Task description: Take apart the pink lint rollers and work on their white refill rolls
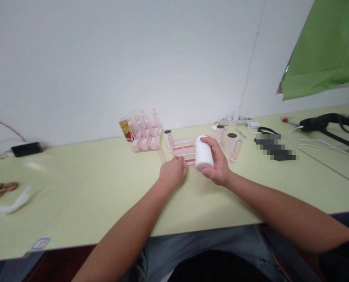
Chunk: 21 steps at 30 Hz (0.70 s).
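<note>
My right hand (218, 164) is wrapped around a white lint roller (204, 152) with a pink end, held tilted above the table. My left hand (174, 171) rests on the table with its fingers curled at the near left edge of a pink rectangular packaging box (183, 149). The fingertips are partly hidden. Beside the box stand white paper rolls with brown cores, one on the left (167, 135) and two on the right (232, 141). A pink handle piece (235, 150) leans by the right roll, and a clear pink piece (161, 155) lies near my left hand.
Several pink lint rollers (146, 139) stand grouped at the wall beside a yellow and red pack (125, 128). A power strip (235, 119) with cables is at the back. A black strap (330, 125) lies right, a phone (26, 149) left, and brown pieces (2, 188) beside tissue.
</note>
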Motion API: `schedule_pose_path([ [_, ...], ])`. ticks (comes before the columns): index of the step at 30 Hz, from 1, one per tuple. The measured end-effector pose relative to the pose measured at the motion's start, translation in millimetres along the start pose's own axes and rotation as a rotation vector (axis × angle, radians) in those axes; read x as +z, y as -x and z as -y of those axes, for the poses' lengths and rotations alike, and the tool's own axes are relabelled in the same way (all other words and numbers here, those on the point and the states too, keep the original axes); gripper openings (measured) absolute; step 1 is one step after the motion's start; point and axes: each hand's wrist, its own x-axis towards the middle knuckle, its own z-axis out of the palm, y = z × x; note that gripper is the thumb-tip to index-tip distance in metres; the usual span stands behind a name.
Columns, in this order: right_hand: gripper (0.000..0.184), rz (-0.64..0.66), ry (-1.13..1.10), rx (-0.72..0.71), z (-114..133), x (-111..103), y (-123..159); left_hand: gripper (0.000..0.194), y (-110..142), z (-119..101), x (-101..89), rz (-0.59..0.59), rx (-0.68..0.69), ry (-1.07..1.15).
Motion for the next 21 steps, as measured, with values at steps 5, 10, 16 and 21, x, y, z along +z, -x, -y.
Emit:
schedule_pose_path([
  [5, 0.086, 0.014, 0.026, 0.012, -0.2, 0.7, 0.6, 0.03, 0.0, 0.2, 0.0, -0.007, 0.023, -0.015],
  [10, 0.087, 0.029, 0.03, 0.049, 1.0, 1.2, 1.3, 0.026, 1.7, -1.3, -0.9, -0.039, 0.022, -0.01],
  [16, 0.089, 0.044, 0.04, 0.065, 0.4, 1.8, 1.4, 0.025, 2.3, -1.7, 5.5, -0.043, 0.012, 0.035],
  [21, 0.088, 0.047, 0.035, 0.064, -0.5, 3.0, 1.5, 0.026, 2.4, -1.1, 7.8, -0.059, 0.083, -0.01],
])
